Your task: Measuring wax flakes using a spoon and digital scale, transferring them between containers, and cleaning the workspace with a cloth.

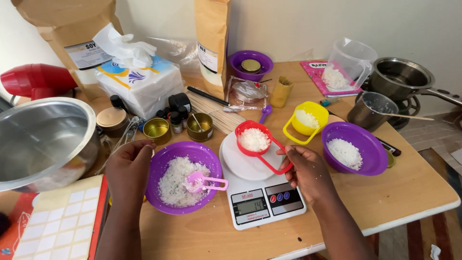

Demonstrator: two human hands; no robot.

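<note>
Two forearms are reaching up from the bottom edge. Right hand (308,169) is pinching the red measuring cup (254,139) by its handle, which is running diagonally down-right from the cup on the white scale (262,204) at frame centre. Left hand (129,166) is curling, fingers loosely bent, against the purple bowl (166,161) rim, lower left.

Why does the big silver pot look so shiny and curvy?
In the head view, soft light glares off the steel pot, and the wide lens bends it at the left edge; the red cup on the scale stays sharp.
</note>
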